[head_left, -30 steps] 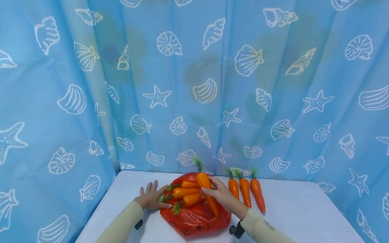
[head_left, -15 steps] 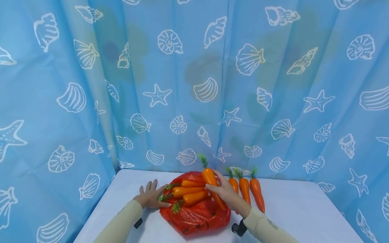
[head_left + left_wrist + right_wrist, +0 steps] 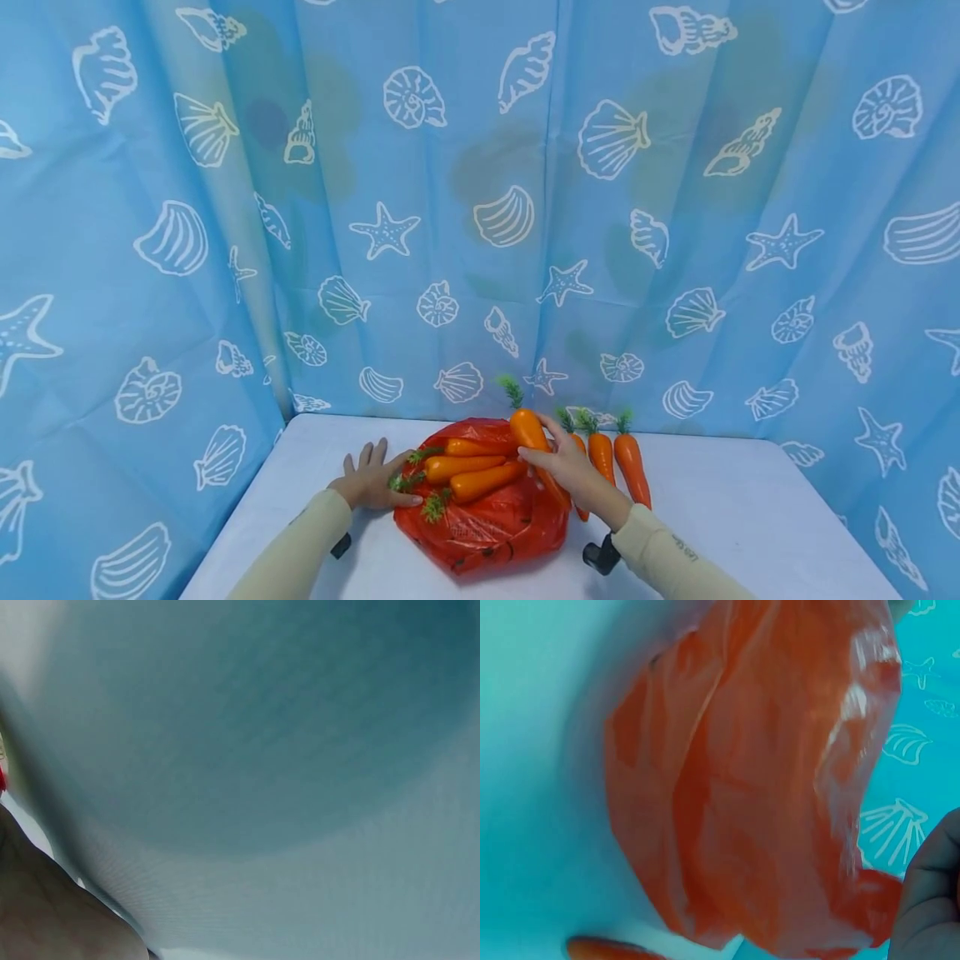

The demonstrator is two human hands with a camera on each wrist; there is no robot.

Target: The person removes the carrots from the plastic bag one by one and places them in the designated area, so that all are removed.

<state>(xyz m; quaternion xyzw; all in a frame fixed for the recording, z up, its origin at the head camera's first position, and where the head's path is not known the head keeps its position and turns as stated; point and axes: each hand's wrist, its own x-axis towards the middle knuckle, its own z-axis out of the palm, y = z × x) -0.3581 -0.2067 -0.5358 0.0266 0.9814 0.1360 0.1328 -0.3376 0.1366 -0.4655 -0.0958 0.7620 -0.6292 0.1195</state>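
My right hand (image 3: 573,475) grips an orange carrot (image 3: 528,429) with a green leafy top. That carrot slants over the right side of a crumpled red plastic bag (image 3: 480,542). Three more carrots (image 3: 468,468) lie on the bag, their green tops pointing left. Beside those tops, my left hand (image 3: 373,485) rests at the bag's left edge with fingers spread. The left wrist view is mostly blurred pale cloth, with part of the left hand (image 3: 60,907) in its lower corner. The right wrist view shows the bag's side and the edge of my right hand (image 3: 930,900).
Right of the bag, three carrots (image 3: 633,468) stand in a row with tops toward the back; my right hand partly hides the nearest one. A white cloth covers the table (image 3: 720,517). Behind it hangs a blue curtain (image 3: 450,250) with white shell prints.
My right hand has carried its carrot rightward across the bag, toward the row of carrots. More of the carrots on the bag is exposed. The left hand has stayed in place.
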